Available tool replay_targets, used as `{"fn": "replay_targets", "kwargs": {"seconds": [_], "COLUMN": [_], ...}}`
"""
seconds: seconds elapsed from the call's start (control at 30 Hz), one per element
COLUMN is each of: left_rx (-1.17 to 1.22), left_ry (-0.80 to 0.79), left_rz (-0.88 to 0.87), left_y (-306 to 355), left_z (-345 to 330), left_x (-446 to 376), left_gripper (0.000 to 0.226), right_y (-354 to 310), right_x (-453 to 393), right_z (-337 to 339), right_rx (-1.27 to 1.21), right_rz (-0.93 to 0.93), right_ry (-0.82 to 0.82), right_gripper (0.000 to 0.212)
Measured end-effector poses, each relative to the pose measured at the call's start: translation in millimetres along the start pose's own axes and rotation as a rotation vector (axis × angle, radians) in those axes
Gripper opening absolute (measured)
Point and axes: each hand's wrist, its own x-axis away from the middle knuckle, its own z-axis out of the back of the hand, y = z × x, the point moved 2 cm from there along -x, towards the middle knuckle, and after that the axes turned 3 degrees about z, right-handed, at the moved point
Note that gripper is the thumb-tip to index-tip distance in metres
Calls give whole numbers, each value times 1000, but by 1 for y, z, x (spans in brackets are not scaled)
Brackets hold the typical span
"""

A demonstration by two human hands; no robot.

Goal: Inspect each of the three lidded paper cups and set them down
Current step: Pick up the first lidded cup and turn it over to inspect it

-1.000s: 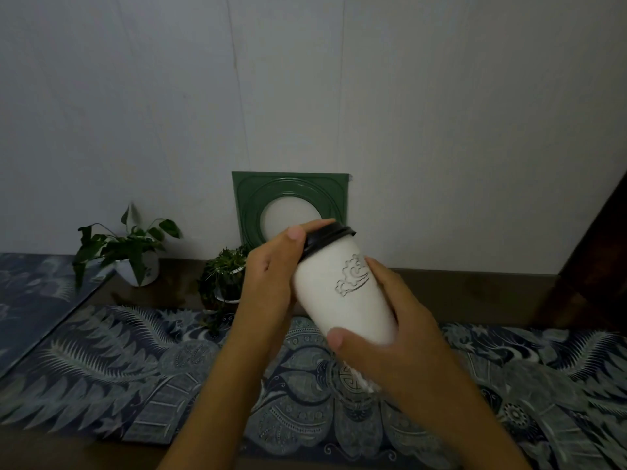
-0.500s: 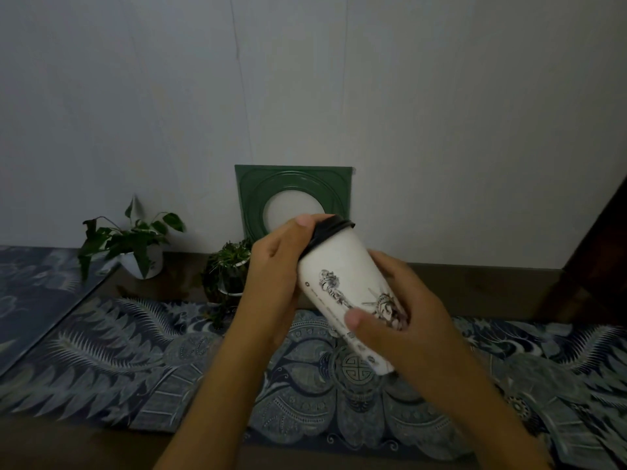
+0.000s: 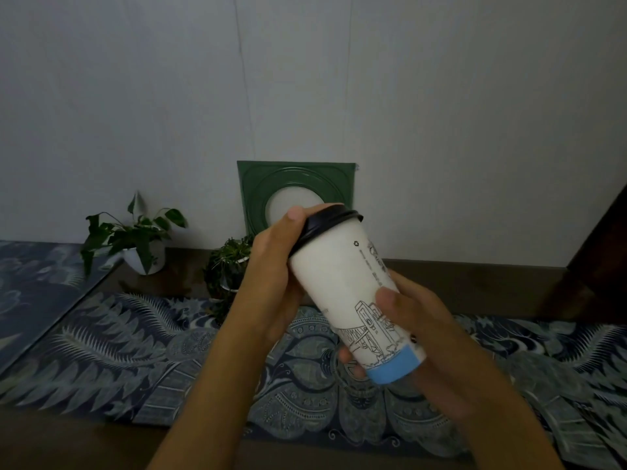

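I hold one white paper cup (image 3: 336, 283) in the air above the table, tilted with its black lid (image 3: 330, 222) up and to the left. Line drawings and a blue band near the base show on its side. My left hand (image 3: 271, 276) grips the upper part, with the thumb on the lid's rim. My right hand (image 3: 417, 337) wraps the lower part, thumb on the drawings, fingers under the base. No other cups are in view.
A blue patterned cloth (image 3: 135, 361) covers the dark table. Two potted plants (image 3: 135, 239) (image 3: 230, 266) stand at the back left by the wall, with a green square frame (image 3: 295, 188) leaning behind them. A dark piece of furniture (image 3: 600, 266) rises at the right.
The cup has turned in my hands: a cloud emblem, then figure drawings, now a building sketch and blue band face me. Both hands kept hold of it and it stayed at about the same height.
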Motion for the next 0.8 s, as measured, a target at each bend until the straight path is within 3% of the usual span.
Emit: {"fn": "replay_targets", "kwargs": {"seconds": [0.1,0.2,0.37,0.5,0.6,0.7,0.8], "left_rx": [6,-42,-78,-82,-80,-73,-49], "left_ry": [36,78,121,119,92,69,31], "left_rz": [13,4,-18,-34,-46,-37,-2], "left_y": [-1,-1,-1,-1,-1,-1,-3], "left_z": [-1,-2,-5,-6,-3,0,2], "left_x": [0,-2,-5,-6,-6,-5,-6], "left_gripper": [40,42,34,34,40,44,41], "right_y": [1,0,2,5,4,0,-7], "right_x": [-1,-4,-4,-3,-4,-5,-2], "right_z": [1,0,-6,-7,-5,-1,-3], "right_rx": [73,407,1021,1178,1062,646,217], "right_rz": [16,168,330,408,381,302,92], "right_ry": [27,169,316,365,357,246,89], "right_gripper": [57,49,95,104,99,76,50]}}
